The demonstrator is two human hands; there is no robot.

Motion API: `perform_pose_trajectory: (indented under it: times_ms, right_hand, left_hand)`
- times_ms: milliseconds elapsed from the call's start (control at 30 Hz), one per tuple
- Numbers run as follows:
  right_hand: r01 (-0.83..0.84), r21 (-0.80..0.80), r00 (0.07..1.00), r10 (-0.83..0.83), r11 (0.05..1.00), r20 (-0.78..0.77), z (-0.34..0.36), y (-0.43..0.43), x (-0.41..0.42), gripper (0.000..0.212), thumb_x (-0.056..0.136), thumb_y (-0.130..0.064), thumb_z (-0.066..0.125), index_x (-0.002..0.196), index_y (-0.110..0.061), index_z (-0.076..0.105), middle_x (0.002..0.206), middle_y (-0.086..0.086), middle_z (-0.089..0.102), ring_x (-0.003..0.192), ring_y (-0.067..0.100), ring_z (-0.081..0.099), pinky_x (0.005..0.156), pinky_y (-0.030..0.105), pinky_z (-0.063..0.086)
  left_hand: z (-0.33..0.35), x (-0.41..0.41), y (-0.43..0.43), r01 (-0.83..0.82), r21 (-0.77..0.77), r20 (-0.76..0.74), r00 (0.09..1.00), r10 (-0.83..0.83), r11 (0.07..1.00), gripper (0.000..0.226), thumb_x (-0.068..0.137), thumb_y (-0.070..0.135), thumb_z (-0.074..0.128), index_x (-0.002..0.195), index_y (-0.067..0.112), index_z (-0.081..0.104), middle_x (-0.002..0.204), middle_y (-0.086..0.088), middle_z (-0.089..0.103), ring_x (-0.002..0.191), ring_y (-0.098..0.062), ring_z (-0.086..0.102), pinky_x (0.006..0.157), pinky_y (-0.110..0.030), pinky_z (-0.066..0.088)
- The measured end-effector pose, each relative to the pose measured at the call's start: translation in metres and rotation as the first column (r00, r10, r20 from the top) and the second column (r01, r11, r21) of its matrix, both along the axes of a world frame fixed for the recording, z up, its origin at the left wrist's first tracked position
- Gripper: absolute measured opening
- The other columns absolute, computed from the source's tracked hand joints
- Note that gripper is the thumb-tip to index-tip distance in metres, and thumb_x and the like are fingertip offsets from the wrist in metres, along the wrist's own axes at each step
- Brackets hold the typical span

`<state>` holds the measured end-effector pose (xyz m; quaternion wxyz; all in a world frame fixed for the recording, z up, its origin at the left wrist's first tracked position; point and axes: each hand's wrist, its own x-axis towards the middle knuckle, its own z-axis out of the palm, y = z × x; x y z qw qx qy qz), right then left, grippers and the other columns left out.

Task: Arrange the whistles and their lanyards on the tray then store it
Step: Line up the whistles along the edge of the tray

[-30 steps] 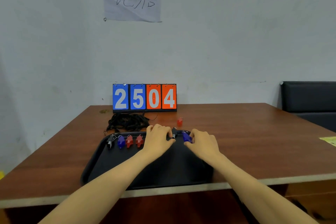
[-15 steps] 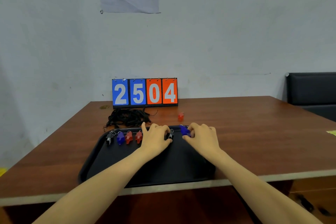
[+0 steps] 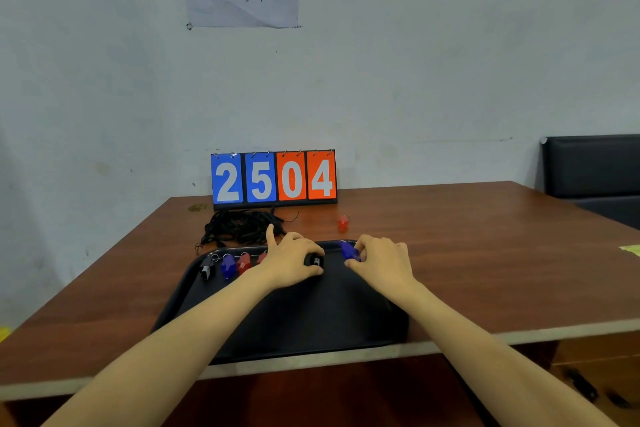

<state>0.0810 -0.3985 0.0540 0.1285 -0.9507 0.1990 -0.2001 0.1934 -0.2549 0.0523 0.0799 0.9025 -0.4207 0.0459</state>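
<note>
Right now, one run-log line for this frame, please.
left hand: on black whistle | right hand: on blue whistle | tray: on table | red whistle, lanyards: off tray

Whistles (image 3: 227, 265) line the tray's (image 3: 298, 326) far edge; behind it lie lanyards (image 3: 239, 227) (heaped), then the scoreboard (image 3: 273, 178)

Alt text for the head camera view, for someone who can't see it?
Two bare hands set whistles on a black plastic tray: left hand on a black whistle, right hand on a blue whistle. A red whistle waits beyond.
</note>
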Motion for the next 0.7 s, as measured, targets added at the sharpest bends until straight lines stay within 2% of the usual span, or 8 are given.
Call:
perform_pose_trajectory:
  times_ms: [233, 367, 500, 700]
  right_hand:
    - [-0.002, 0.015, 0.999, 0.003, 1.000, -0.032, 0.000, 0.000, 0.005, 0.025, 0.088, -0.041, 0.058, 0.105, -0.022, 0.057, 0.099, -0.003, 0.068, 0.097, 0.016, 0.059, 0.094, 0.036, 0.034]
    - [0.004, -0.005, 0.997, -0.004, 1.000, -0.076, -0.001, 0.003, 0.009, 0.026, 0.088, -0.042, 0.058, 0.104, -0.021, 0.057, 0.100, -0.002, 0.068, 0.097, 0.018, 0.060, 0.091, 0.036, 0.035]
    - [0.006, -0.009, 0.989, -0.007, 1.000, -0.150, 0.000, 0.005, 0.017, 0.023, 0.087, -0.042, 0.058, 0.095, -0.020, 0.055, 0.101, 0.001, 0.067, 0.098, 0.020, 0.058, 0.086, 0.036, 0.033]
    - [0.075, 0.007, 0.988, -0.074, 0.997, -0.135, 0.001, 0.006, 0.045, 0.033, 0.084, -0.047, 0.060, 0.098, -0.018, 0.063, 0.104, 0.001, 0.062, 0.110, 0.020, 0.047, 0.093, 0.039, 0.034]
  left_hand:
    - [-0.004, 0.004, 0.005, -0.029, -0.068, -0.006, 1.000, 0.029, 0.997, 0.037, 0.088, 0.039, 0.058, 0.125, 0.034, 0.055, 0.135, 0.011, 0.052, 0.136, -0.014, 0.032, 0.113, -0.060, -0.008]
    - [-0.005, 0.005, 0.005, -0.029, -0.072, -0.011, 1.000, 0.028, 0.997, 0.037, 0.088, 0.039, 0.058, 0.125, 0.034, 0.055, 0.135, 0.011, 0.052, 0.136, -0.013, 0.032, 0.113, -0.059, -0.008]
    - [-0.005, 0.006, 0.006, -0.022, -0.092, -0.012, 1.000, 0.021, 0.995, 0.042, 0.087, 0.040, 0.060, 0.128, 0.033, 0.052, 0.136, 0.011, 0.051, 0.136, -0.013, 0.032, 0.113, -0.059, -0.008]
    - [-0.004, 0.009, 0.010, -0.022, -0.076, 0.027, 0.999, 0.024, 0.997, 0.042, 0.086, 0.044, 0.058, 0.126, 0.032, 0.054, 0.135, 0.010, 0.051, 0.135, -0.014, 0.032, 0.113, -0.057, -0.006]
